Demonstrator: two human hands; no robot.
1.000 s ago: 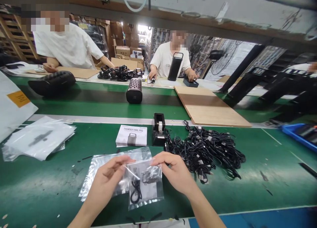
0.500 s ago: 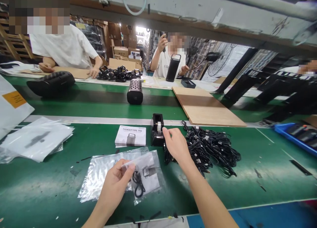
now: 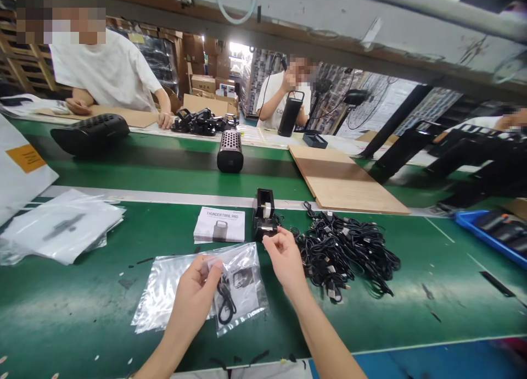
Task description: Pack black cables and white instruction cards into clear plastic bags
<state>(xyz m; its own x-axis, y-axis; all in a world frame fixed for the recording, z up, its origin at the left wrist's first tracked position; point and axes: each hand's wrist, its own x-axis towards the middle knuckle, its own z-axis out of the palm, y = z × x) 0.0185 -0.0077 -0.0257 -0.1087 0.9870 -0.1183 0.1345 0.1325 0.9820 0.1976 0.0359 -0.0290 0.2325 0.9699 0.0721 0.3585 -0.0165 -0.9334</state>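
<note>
My left hand (image 3: 200, 285) pinches the top edge of a clear plastic bag (image 3: 251, 307) between thumb and fingers. Inside the bag show a coiled black cable (image 3: 226, 299) and a printed leaflet (image 3: 246, 283). More clear bags (image 3: 158, 291) lie flat under and beside that hand. My right hand (image 3: 286, 258) is at the front end of a black tape dispenser (image 3: 264, 214), thumb and forefinger pinched together; whatever is between them is too small to make out. Left of the dispenser sits a stack of THUNDERTRAIL PRO booklets (image 3: 219, 224).
A heap of black cables (image 3: 349, 252) spreads right of my right hand. Bagged sheets (image 3: 61, 225) lie at left. Beyond are black speakers (image 3: 230, 151), a wooden board (image 3: 346, 178) and a blue tray (image 3: 489, 241). Co-workers sit across the bench, one handling a speaker (image 3: 290, 114).
My right hand has drawn back from the tape roll towards me, to the dispenser's front end. The left hand keeps hold of the bag. A co-worker's raised hand has come down towards the speaker.
</note>
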